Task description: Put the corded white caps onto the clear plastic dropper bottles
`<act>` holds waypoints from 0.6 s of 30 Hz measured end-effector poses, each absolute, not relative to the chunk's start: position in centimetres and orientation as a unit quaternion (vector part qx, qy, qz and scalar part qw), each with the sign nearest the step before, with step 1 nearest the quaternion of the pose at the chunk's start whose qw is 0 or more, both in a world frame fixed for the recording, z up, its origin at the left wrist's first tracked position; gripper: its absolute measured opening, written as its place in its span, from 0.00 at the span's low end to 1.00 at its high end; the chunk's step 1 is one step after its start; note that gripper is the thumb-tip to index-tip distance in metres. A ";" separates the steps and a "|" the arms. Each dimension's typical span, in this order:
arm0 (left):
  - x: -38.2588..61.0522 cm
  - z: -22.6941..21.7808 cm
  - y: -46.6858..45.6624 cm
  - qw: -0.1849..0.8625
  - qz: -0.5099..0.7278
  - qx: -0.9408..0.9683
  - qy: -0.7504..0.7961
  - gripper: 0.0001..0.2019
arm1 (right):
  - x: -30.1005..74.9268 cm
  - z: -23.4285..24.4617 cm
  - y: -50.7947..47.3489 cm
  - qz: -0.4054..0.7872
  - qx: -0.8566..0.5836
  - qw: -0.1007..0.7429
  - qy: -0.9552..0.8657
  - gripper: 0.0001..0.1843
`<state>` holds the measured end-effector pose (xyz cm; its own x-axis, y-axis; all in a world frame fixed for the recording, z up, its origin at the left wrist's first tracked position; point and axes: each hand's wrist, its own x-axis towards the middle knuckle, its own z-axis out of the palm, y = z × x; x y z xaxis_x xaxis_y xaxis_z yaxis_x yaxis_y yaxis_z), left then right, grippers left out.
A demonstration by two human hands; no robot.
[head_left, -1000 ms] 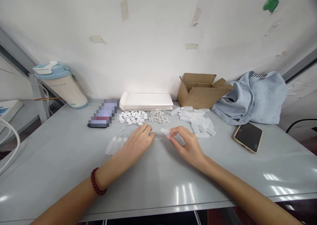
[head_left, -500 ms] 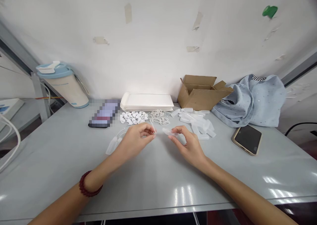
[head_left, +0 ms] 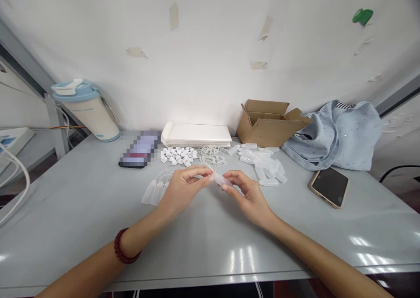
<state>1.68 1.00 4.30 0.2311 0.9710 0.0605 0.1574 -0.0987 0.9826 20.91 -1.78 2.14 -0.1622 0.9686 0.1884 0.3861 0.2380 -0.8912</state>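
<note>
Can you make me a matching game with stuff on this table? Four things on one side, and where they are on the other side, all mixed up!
Things
1. cardboard box
2. dark-screen phone
3. jug with blue lid
4. small clear bottle

Places
A. held in the right hand, its tip at the left hand
B. back left corner of the table
C. at the back, just left of the blue cloth bag
D. lying flat in front of the blue cloth bag

Pairs: 1-C, 2-D, 3-B, 4-A

Caps (head_left: 179, 155) left of bands (head_left: 212, 154)
</note>
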 end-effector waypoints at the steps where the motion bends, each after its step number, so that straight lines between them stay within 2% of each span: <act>1: 1.7 4.3 1.0 0.479 0.415 0.626 0.455 0.08 | 20.9 2.1 -1.8 0.364 -0.501 0.408 -0.671 0.12; 8: 1.9 4.6 0.6 0.467 0.400 0.646 0.453 0.08 | 20.6 2.1 -2.1 0.404 -0.476 0.402 -0.670 0.12; 15: 2.0 4.5 0.4 0.486 0.405 0.623 0.459 0.07 | 20.5 2.2 -2.3 0.388 -0.449 0.402 -0.697 0.19; 18: 2.0 4.7 0.2 0.456 0.404 0.655 0.447 0.11 | 20.5 2.4 -2.3 0.386 -0.446 0.389 -0.708 0.20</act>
